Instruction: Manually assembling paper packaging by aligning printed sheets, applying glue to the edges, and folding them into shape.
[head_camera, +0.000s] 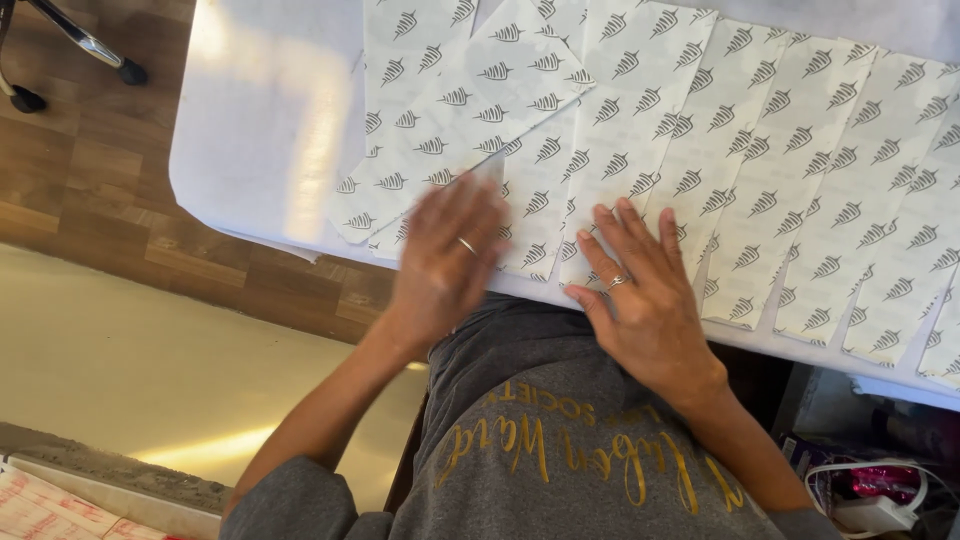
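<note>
— White paper strips printed with grey leaf marks (640, 130): where do they lie?
— Under both hands: left hand (445, 262) and right hand (645, 295) lie flat, open, gripping nothing, at the white table (250, 120) edge.
— Around it?
— Wooden floor (90, 170).

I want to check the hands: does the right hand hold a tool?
No, the right hand lies flat and bare on the patterned sheets, with only a ring on it.

Two hands (540, 270), one ring (467, 246) on each. About nine patterned paper strips (770, 190) laid side by side, some overlapping so exact count unclear. One worktop (250, 120). One chair base (60, 50).
</note>
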